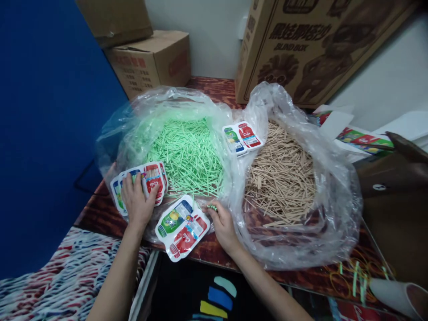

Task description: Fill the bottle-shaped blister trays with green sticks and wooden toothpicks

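My left hand [136,200] lies on a stack of bottle-printed blister packs [152,178] at the left edge of a clear bag of green sticks [187,151], fingers curled over the packs. My right hand [222,223] pinches a few green sticks [211,207] beside a single blister pack [182,227] lying at the table's front edge. A second clear bag holds tan wooden sticks [284,178] to the right. A few more packs [241,137] rest between the two bags.
Cardboard boxes [150,60] stand at the back left and a large printed box [310,44] at the back right. A blue panel [43,125] borders the left. Printed cards [361,138] and a brown object [394,196] lie right. Rubber bands [354,276] sit at the front right.
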A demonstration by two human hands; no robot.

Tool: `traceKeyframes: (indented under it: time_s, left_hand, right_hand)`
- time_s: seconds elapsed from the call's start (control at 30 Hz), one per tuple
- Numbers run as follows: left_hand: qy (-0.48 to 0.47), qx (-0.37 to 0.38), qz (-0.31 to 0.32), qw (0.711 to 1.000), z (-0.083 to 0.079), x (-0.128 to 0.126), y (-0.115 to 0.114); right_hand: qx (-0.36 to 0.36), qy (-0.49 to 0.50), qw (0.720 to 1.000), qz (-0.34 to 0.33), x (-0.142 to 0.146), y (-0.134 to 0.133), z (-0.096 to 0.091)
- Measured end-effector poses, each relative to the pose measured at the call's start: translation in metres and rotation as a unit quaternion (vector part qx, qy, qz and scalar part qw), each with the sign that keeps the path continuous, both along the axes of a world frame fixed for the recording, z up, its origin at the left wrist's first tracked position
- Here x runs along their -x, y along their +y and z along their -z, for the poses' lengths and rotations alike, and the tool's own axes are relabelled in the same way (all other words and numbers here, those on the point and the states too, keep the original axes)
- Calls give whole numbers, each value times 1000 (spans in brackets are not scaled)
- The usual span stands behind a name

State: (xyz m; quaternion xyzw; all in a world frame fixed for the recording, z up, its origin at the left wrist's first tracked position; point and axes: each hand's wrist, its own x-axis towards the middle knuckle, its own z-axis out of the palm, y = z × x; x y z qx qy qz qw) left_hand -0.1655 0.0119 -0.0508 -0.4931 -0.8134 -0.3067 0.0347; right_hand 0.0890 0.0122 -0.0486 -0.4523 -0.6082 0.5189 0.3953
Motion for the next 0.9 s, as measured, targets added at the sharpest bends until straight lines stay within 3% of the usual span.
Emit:
traceKeyframes:
  time_s: [0.13, 0.27, 0.4, 0.53, 0.67, 0.77, 0.9]
  left_hand:
    - [12, -30, -5, 999, 0, 1, -9]
    - [38, -95, 2, 995, -10, -15, -25]
    - [38, -138, 79, 987, -21, -48, -39]
    - [4, -95, 197, 976, -15, -71, -47]
    - [3, -37, 220, 975, -8, -78, -48]
    - [-27, -41, 228, 972, -18, -86, -48]
    - [-115, -50, 325, 937, -43, -109, -43]
  right_hand:
    - [7, 9, 1000, -5, -5, -2, 0]
    - [8, -6, 1000, -7, -6, -3, 8]
    - [-4, -13, 1000, 4, -5, -5, 12]
    - [-15, -8, 1000, 11, -5, -8, 11]
    - [-36, 19, 999, -5, -7, -11, 8]
    - [-41, 14, 999, -10, -8, -12, 8]
    - [-65, 22, 997, -21, -8, -13, 12]
